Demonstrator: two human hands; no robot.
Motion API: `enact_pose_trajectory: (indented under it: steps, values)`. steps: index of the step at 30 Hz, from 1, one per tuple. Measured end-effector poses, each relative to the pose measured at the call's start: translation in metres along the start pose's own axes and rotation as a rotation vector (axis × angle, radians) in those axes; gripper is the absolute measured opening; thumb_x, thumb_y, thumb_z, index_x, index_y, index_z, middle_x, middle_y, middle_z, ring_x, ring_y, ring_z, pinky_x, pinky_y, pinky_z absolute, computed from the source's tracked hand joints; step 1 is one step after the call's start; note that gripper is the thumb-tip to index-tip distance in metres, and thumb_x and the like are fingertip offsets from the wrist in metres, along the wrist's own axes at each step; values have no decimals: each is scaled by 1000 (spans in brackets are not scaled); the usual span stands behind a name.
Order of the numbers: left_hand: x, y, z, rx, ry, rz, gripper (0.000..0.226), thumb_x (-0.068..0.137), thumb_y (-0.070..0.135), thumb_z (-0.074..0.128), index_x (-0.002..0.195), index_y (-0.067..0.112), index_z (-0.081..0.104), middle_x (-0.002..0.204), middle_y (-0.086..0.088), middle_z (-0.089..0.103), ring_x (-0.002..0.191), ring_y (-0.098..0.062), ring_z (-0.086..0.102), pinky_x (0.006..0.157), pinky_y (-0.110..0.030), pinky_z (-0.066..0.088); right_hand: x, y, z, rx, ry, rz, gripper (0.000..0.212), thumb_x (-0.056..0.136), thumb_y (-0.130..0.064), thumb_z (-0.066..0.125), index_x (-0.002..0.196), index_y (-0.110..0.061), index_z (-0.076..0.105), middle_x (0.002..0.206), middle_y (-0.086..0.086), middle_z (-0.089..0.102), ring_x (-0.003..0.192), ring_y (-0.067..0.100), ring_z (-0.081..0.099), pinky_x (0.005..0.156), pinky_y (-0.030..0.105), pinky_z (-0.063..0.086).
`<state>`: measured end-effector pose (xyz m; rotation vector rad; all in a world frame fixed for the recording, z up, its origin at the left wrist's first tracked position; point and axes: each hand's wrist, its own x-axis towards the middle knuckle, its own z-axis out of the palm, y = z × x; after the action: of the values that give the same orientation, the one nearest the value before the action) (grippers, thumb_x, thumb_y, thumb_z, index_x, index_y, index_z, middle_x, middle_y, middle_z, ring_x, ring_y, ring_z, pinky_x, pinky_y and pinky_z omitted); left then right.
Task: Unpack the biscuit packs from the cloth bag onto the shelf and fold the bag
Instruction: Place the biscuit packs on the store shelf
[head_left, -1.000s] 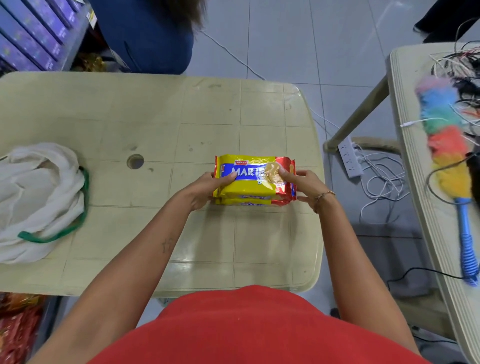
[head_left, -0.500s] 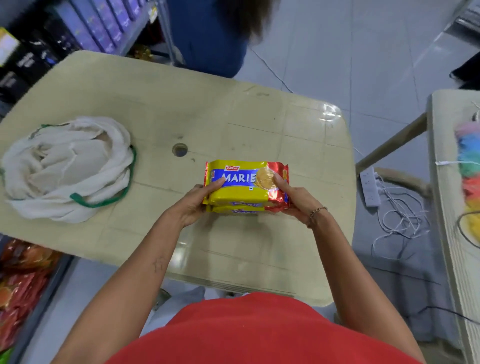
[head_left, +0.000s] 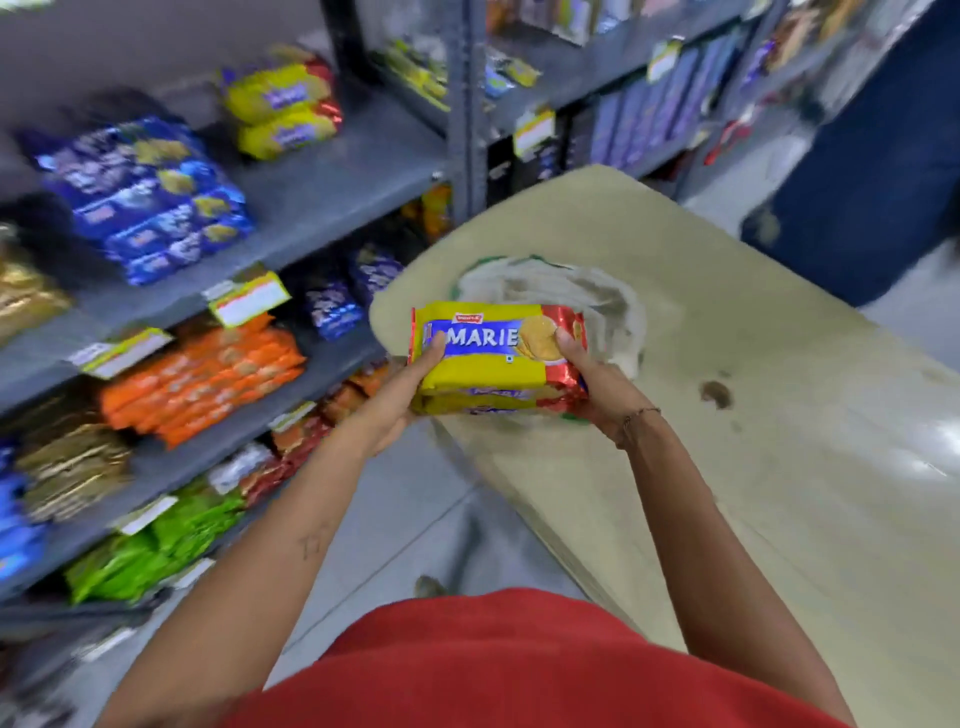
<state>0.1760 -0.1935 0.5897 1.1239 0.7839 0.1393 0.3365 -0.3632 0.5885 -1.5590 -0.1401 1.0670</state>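
I hold a stack of two yellow and red Marie biscuit packs in the air between both hands. My left hand grips the left end with the thumb on top. My right hand grips the right end. The white cloth bag with green trim lies crumpled on the beige table, just behind the packs and partly hidden by them. The grey metal shelf stands to the left, with two more yellow Marie packs stacked on an upper level.
The shelf levels carry blue packs, orange packs, green packs and gold packs. A person in dark blue stands at the far right. Grey floor shows between the shelf and the table edge.
The packs have come up off the table, still held at both ends. My view has swung left, so the shelf now fills the left side and the bag lies behind the packs.
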Motion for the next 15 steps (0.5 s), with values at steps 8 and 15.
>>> enact_pose_trajectory:
  steps: [8,15]
  values:
    - [2,54,-123,-100,201,86,58,75,59,63,119,22,65,111,-4,73,99,-20,71,76,-34,58,79,-56,135,-35,-291,4,71,68,-60,66,123,-15,61,119,9,68,111,24,64,98,39,49]
    - [51,108,-164,-145,294,145,75,64,65,69,126,24,58,114,-1,72,100,-19,70,86,-39,56,154,-112,183,-42,-289,-43,24,83,-42,63,96,-23,69,85,-5,76,74,7,70,66,21,56]
